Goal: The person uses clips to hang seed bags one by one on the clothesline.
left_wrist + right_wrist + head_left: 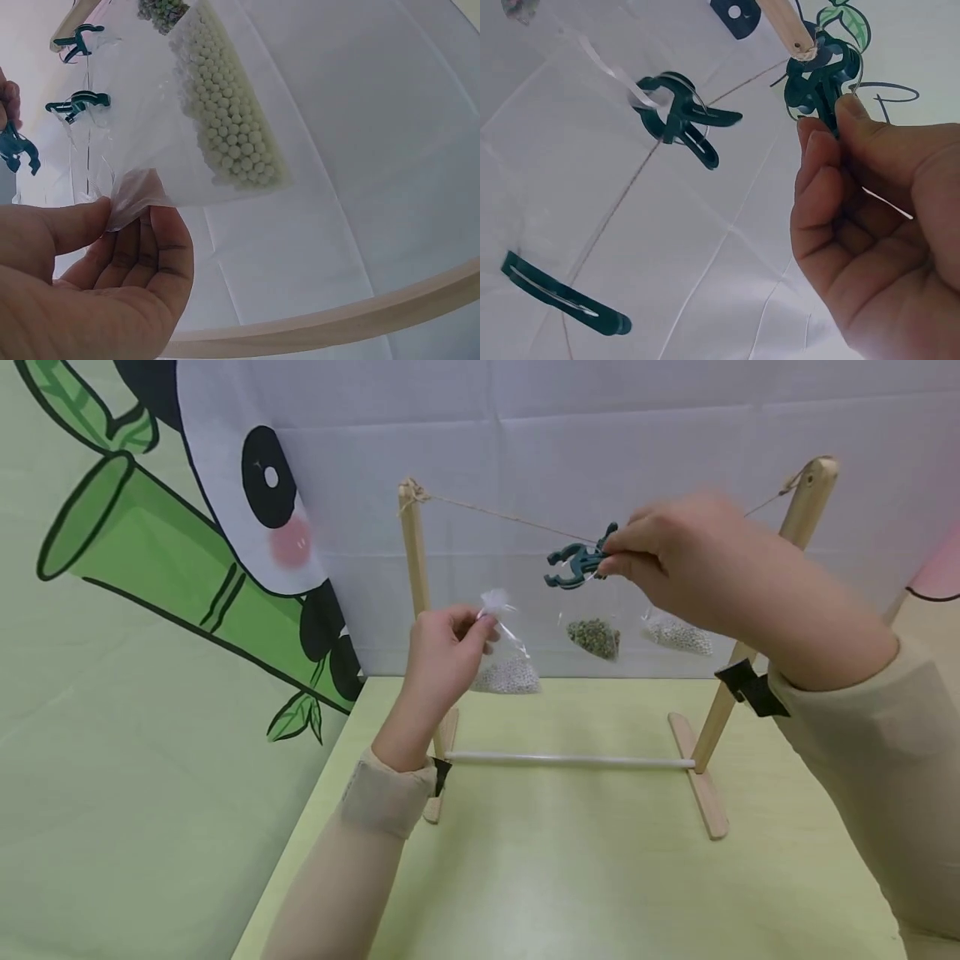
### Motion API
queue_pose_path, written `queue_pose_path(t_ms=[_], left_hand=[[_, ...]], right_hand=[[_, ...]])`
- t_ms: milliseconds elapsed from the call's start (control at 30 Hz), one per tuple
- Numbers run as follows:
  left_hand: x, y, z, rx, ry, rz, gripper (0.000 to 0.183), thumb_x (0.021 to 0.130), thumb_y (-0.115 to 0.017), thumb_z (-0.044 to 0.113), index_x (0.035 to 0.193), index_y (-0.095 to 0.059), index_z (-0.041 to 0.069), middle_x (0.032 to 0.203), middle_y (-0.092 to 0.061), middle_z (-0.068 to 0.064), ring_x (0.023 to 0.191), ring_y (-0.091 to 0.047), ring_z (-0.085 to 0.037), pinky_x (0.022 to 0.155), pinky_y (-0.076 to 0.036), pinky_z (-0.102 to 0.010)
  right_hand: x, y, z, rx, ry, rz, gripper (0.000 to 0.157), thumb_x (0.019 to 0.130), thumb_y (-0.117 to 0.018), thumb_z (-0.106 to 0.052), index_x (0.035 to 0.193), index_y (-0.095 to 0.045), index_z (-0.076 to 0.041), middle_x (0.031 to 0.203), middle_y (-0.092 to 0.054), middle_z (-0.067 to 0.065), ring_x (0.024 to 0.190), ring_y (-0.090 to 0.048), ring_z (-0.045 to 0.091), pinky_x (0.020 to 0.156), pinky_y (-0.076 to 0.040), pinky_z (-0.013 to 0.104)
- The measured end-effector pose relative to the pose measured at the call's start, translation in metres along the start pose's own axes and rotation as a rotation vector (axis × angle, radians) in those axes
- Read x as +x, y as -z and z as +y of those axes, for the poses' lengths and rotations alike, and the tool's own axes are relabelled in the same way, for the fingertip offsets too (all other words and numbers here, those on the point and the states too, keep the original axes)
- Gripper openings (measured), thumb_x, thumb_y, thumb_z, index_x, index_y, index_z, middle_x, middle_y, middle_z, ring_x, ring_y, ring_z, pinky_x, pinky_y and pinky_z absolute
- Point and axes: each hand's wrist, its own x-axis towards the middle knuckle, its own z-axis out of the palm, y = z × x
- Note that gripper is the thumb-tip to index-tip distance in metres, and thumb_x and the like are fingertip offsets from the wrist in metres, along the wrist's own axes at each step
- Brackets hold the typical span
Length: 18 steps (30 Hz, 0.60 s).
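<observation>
My left hand [450,647] pinches the gathered top of a clear plastic bag of white beads [508,675] between thumb and fingers. In the left wrist view the white beads [229,127] lie along the bag's bottom. My right hand [678,547] pinches a dark green spring clip [823,82] by its handles, its jaws spread and facing left in the head view. Close by, another green clip [679,109] grips the string [634,187] and a bag top. A further green clip [566,296] sits farther along. Below the string hang a bag of greenish bits [594,637] and a second white-bead bag [677,633].
The string runs between a left wooden post [414,547] and a right wooden post [813,502]. Flat wooden feet [699,777] and a white crossbar [570,760] brace the stand on a pale yellow table [562,868]. Behind hangs a cloth with a panda and bamboo print [172,552].
</observation>
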Motion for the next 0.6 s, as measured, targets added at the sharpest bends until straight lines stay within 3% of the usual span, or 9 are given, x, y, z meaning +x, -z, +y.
queue_pose_path(t_ms=[200, 333, 567, 600], left_hand=[[0.018, 0.0, 0.011, -0.042, 0.012, 0.017, 0.016, 0.101, -0.064, 0.007, 0.097, -0.075, -0.005, 0.086, -0.072, -0.012, 0.075, -0.068, -0.022, 0.07, -0.057, -0.032], [0.027, -0.002, 0.016, -0.062, 0.04, 0.02, 0.018, 0.102, -0.063, 0.008, 0.101, -0.075, -0.005, 0.088, -0.071, -0.011, 0.078, -0.068, -0.022, 0.074, -0.058, -0.031], [0.044, -0.004, 0.017, -0.093, 0.037, 0.039, 0.02, 0.103, -0.062, 0.01, 0.105, -0.074, -0.006, 0.091, -0.07, -0.012, 0.082, -0.067, -0.021, 0.077, -0.058, -0.028], [0.045, -0.004, 0.017, -0.093, 0.033, 0.044, 0.02, 0.103, -0.062, 0.01, 0.105, -0.074, -0.006, 0.091, -0.07, -0.012, 0.081, -0.067, -0.021, 0.077, -0.058, -0.028]], right_hand=[[0.031, 0.012, 0.006, -0.067, -0.132, -0.142, 0.017, 0.101, -0.061, -0.001, 0.103, -0.076, 0.007, 0.092, -0.072, 0.021, 0.07, -0.064, 0.029, 0.066, -0.053, 0.045], [0.05, 0.013, 0.011, -0.086, -0.233, -0.241, 0.023, 0.104, -0.057, -0.005, 0.105, -0.076, 0.007, 0.1, -0.071, 0.024, 0.073, -0.064, 0.031, 0.07, -0.051, 0.046], [0.07, 0.007, 0.02, -0.084, -0.307, -0.325, 0.024, 0.104, -0.057, -0.006, 0.11, -0.073, 0.01, 0.112, -0.068, 0.027, 0.09, -0.065, 0.037, 0.082, -0.054, 0.05], [0.073, 0.006, 0.021, -0.081, -0.311, -0.332, 0.023, 0.104, -0.057, -0.006, 0.11, -0.073, 0.01, 0.112, -0.068, 0.027, 0.09, -0.065, 0.037, 0.091, -0.052, 0.05]])
